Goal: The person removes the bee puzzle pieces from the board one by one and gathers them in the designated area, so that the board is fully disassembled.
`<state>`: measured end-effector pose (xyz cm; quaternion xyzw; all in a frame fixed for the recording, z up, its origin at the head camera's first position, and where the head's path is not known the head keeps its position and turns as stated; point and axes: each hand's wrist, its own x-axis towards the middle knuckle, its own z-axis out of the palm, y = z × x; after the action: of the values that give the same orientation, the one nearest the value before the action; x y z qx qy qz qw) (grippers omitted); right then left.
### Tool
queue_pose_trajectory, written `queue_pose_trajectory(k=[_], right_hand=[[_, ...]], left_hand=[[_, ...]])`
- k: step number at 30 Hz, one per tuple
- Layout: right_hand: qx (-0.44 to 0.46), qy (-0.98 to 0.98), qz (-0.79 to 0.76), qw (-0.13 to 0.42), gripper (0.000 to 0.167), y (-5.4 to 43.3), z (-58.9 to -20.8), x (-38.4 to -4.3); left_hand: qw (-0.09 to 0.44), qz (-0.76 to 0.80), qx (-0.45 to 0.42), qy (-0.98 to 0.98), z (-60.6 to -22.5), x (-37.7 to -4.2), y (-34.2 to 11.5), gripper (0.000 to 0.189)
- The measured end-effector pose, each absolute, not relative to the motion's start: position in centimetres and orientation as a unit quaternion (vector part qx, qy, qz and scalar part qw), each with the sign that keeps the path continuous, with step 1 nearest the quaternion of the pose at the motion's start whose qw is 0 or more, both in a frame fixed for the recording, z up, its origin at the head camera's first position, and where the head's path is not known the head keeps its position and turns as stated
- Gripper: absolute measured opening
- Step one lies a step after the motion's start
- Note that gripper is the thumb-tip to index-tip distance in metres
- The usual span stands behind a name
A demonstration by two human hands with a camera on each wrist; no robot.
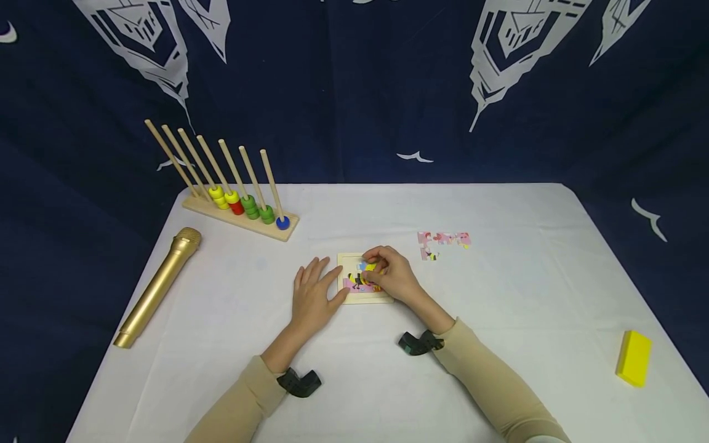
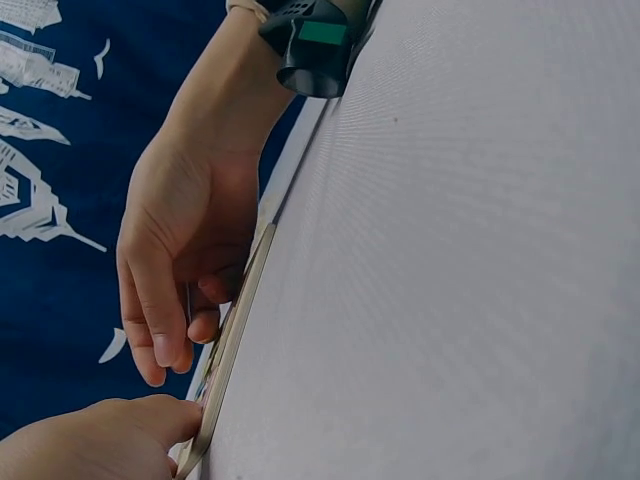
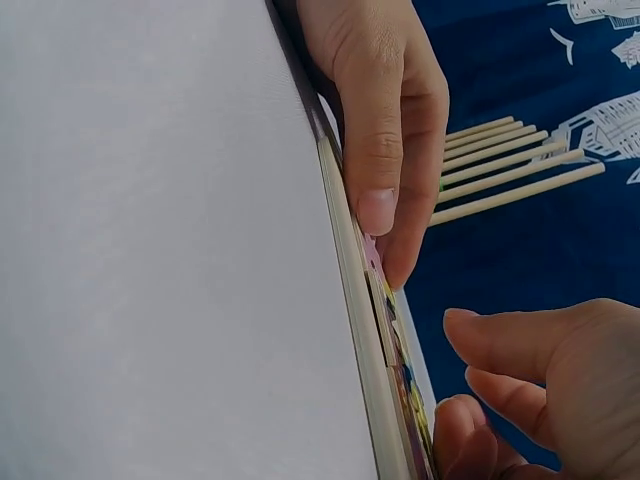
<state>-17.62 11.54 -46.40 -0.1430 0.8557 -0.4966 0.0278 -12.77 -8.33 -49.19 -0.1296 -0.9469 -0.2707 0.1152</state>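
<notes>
A small wooden puzzle tray (image 1: 370,299) lies on the white table, part-filled with picture pieces (image 1: 351,284), pink along the bottom with a yellow-and-black bee. My left hand (image 1: 316,298) spreads its fingers beside the tray's left side; its thumb (image 2: 175,418) touches the tray edge. Over the right part of the tray is my right hand (image 1: 396,275), its fingers loosely bent and lower fingertips (image 3: 456,425) right at the pieces. Nothing shows between its fingers, and the hand hides part of the picture. Loose pink puzzle pieces (image 1: 443,238) lie together beyond it.
At the back left stands a wooden bead rack (image 1: 244,226) with upright pegs and coloured beads. A gold microphone (image 1: 160,286) lies along the left side. Near the right edge is a yellow block (image 1: 634,358). A dark blue patterned cloth (image 1: 360,92) hangs behind the table.
</notes>
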Motion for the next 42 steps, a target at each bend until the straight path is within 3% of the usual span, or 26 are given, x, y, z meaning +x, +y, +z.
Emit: queue_pose_trajectory(k=[17, 42], right_hand=[[-0.185, 0.899, -0.395, -0.026, 0.030, 11.32, -46.93, -17.44], [-0.204, 0.905, -0.373, -0.027, 0.035, 11.28, -46.81, -17.26]], left_hand=[[0.105, -0.277, -0.125, -0.947, -49.17, -12.81, -8.27, 0.047], [0.105, -0.277, -0.122, -0.947, -49.13, -12.80, -8.22, 0.047]])
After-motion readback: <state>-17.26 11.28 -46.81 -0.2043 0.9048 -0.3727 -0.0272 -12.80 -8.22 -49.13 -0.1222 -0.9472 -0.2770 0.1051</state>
